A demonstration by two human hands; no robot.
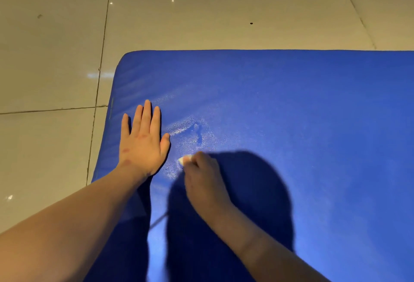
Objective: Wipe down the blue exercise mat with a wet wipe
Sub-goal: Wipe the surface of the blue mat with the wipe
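The blue exercise mat (291,106) lies flat on the tiled floor and fills the right and lower part of the head view. My left hand (143,142) rests flat on the mat near its left edge, fingers straight and together. Just right of it, my right hand (202,180) has its fingers curled round a small white wet wipe (184,159) and holds it against the mat. Only a corner of the wipe shows beyond the fingers. Shiny wet streaks (190,133) mark the mat just beyond the wipe.
Glossy beige floor tiles (56,57) with dark grout lines surround the mat on the left and far side. A dark shadow (257,192) falls across the mat around my right arm. The mat's far edge and rounded far-left corner (127,57) are visible.
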